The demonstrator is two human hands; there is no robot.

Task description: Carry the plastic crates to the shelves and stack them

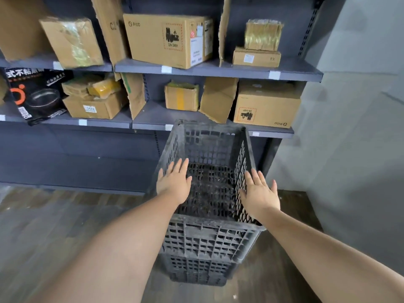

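Note:
A black perforated plastic crate (207,235) stands on top of another black crate (196,270) on the floor in front of the grey shelves (218,72). My left hand (173,183) hovers flat over the top crate's left rim, fingers spread, holding nothing. Over the right rim, my right hand (260,193) is likewise flat with fingers apart. Whether either palm touches the rim I cannot tell. The top crate is empty inside.
Cardboard boxes (166,40) fill the upper two shelf levels, with a black pan carton (32,92) at left. The lowest shelf bay (76,154) is dark. A grey wall (349,138) rises at right. Wood-pattern floor (54,226) lies to the left.

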